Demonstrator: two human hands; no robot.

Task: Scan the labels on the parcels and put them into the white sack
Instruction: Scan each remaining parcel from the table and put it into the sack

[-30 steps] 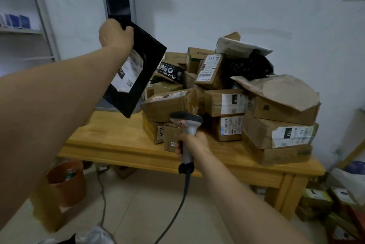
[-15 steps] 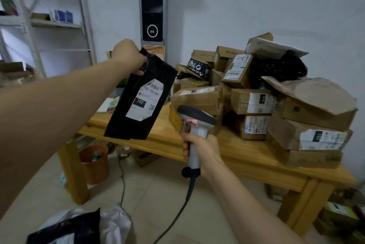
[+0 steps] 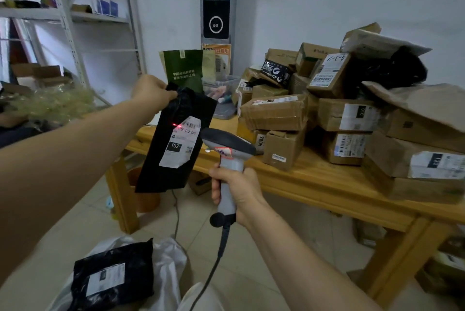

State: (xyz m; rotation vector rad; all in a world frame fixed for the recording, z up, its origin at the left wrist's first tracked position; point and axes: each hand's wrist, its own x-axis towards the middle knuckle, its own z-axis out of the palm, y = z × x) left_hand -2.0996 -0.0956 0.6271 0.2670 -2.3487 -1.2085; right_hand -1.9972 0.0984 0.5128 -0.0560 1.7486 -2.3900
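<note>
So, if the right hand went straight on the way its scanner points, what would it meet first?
Probably the black parcel hanging from the left hand: the red light of the scanner falls at its label. Depth is unclear.

One camera sits on my head. It looks forward and down at the wooden table (image 3: 317, 180), which is near, and the tiled floor (image 3: 198, 225).

Black parcel (image 3: 173, 139), white label (image 3: 180, 143), grey scanner (image 3: 227, 149), brown boxes (image 3: 275, 112).
</note>
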